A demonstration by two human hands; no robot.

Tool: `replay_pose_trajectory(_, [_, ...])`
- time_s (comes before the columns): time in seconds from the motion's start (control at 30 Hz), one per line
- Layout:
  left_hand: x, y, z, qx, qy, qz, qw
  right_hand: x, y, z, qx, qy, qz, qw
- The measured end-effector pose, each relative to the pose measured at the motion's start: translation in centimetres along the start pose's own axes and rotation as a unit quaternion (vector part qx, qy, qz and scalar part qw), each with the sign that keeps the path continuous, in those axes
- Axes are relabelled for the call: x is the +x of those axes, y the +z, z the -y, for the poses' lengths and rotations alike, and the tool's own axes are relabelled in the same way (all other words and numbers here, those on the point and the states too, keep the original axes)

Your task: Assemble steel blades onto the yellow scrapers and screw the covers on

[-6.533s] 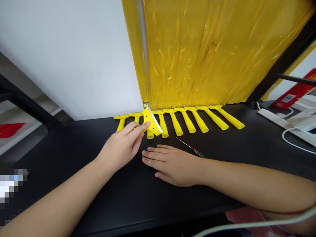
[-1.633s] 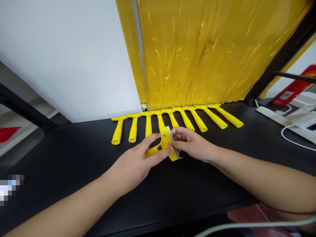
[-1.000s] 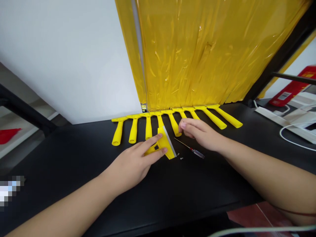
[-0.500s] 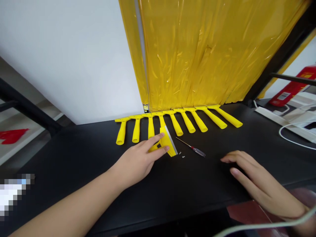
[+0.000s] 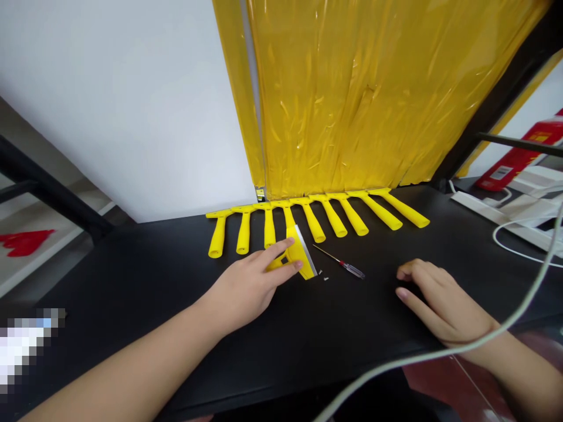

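Note:
Under my left hand (image 5: pixel 246 287) is a yellow scraper (image 5: pixel 300 257) with a pale metal blade edge facing right; my fingers grip its head and the palm hides most of its handle. Two small screws (image 5: pixel 326 279) lie just right of the blade. A screwdriver (image 5: pixel 352 270) with a clear and red handle rests beyond them, its tip pointing to the upper left. To the right, my right hand (image 5: pixel 440 302) hovers at the black tabletop, holding nothing, thumb and curled forefinger apart. Behind, several more yellow scrapers (image 5: pixel 313 223) lie in a row, handles toward me.
A white panel (image 5: pixel 132 105) and yellow plastic sheeting (image 5: pixel 352 105) stand behind the black table (image 5: pixel 132 293). At right are a red package (image 5: pixel 505 164) and white trunking (image 5: pixel 497 220). A pale cable (image 5: pixel 440 354) crosses the view in front of my right forearm.
My right hand has shifted slightly, with its fingers more curled and more forearm showing. The pale cable has swung up across the right side. My left hand and the scraper stay in place.

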State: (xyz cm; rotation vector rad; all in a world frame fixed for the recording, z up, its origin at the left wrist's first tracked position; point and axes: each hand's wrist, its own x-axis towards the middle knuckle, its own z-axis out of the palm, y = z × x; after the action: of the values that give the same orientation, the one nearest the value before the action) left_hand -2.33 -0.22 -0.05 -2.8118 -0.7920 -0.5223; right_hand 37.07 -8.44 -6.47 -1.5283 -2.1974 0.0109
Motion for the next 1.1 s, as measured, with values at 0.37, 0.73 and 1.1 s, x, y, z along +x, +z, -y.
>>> replay_pose_trajectory(0.37, [-0.1,0.4,0.2,-0.051,-0.012,0.002,0.999,8.1,-2.0,2.9,0.102,-0.190,0.097,0.972])
replay_pose_trajectory(0.73, [0.1,-0.3,0.4,-0.266,-0.097,-0.086,0.955,15.1,1.3,6.0,0.114,-0.347,0.193,0.911])
replay_pose_trajectory(1.1, [0.9,0.2,-0.2,-0.713,-0.287,-0.098,0.632,15.3,0.7,7.2,0.109,-0.251,0.182,0.945])
